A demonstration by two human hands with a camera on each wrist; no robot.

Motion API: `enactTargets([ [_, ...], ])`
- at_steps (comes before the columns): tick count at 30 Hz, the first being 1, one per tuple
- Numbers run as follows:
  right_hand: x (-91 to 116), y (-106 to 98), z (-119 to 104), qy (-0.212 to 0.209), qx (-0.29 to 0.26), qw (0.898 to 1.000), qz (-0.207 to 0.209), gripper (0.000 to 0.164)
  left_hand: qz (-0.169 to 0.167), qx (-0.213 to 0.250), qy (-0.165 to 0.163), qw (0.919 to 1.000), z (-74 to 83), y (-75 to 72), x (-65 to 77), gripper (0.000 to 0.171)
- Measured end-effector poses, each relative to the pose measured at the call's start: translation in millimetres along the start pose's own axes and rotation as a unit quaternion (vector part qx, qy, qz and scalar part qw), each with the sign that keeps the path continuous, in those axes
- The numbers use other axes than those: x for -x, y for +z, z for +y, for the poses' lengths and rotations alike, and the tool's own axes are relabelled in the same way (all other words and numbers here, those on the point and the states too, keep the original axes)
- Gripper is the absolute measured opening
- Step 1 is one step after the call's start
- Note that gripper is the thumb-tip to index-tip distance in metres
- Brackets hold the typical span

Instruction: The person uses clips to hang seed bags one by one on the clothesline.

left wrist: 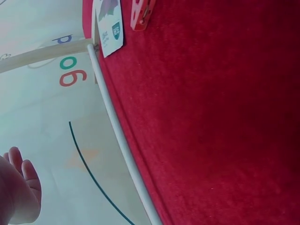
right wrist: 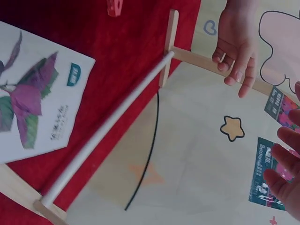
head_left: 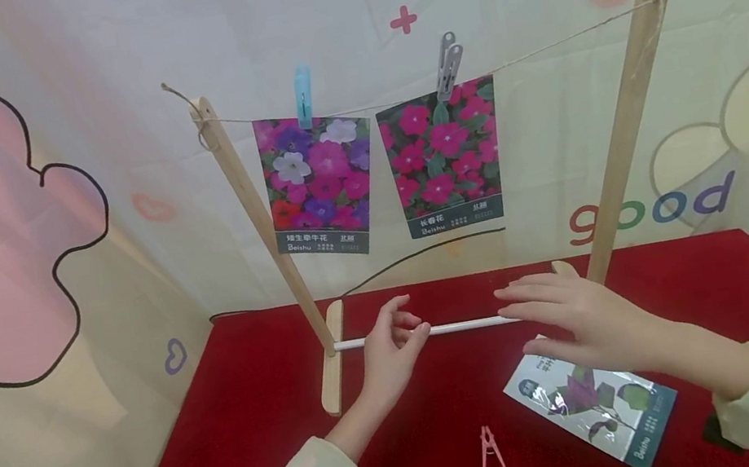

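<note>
Hands hovered over the red counter [head_left: 249, 420]: the left hand [head_left: 390, 351] by the white rod [head_left: 464, 326] with fingers loosely curled, holding nothing; the right hand [head_left: 574, 316] with fingers straight and apart above the packet [head_left: 600, 406], which lay flat near the counter's front beside a pink peg [head_left: 489, 448]. Risk, as I judged it: a sleeve or wrist could knock the light rack [head_left: 239, 182], shaking the string and two hung packets [head_left: 320, 185]. Only the head view showed those pegged packets whole; the right wrist view alone showed the purple leaf print on the loose packet clearly.
</note>
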State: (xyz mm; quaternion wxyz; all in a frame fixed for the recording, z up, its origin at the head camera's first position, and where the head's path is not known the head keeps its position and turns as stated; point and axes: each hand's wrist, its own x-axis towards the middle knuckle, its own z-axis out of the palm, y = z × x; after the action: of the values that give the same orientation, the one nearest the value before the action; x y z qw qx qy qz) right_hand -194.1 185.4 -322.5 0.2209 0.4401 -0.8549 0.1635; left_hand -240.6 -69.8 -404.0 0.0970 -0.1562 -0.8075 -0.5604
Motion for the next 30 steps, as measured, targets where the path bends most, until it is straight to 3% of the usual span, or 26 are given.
enactTargets([
  [7, 7.9, 13.1, -4.0, 0.023, 0.004, 0.999, -0.029, 0.053, -0.013, -0.011, -0.019, 0.9997, -4.8, 2.0, 4.8, 0.043],
  [14, 16.7, 25.6, -5.9, 0.039, -0.004, 0.999, -0.037, 0.047, -0.016, -0.016, -0.001, 0.9997, 18.7, -2.6, 16.5, 0.040],
  [19, 24.3, 36.8, -7.4, 0.050, -0.008, 0.997, -0.052, 0.050, -0.027, -0.030, -0.017, 0.9990, 18.8, -1.8, 20.1, 0.039],
  [24, 31.6, 47.2, -7.6, 0.047, -0.014, 0.997, -0.055, 0.053, -0.032, -0.035, -0.025, 0.9986, 9.8, 0.7, 20.9, 0.039],
  [30, 38.8, 54.8, -9.0, 0.055, -0.030, 0.996, -0.065, 0.057, -0.034, -0.037, -0.035, 0.9981, -22.0, 8.1, 17.9, 0.040],
])
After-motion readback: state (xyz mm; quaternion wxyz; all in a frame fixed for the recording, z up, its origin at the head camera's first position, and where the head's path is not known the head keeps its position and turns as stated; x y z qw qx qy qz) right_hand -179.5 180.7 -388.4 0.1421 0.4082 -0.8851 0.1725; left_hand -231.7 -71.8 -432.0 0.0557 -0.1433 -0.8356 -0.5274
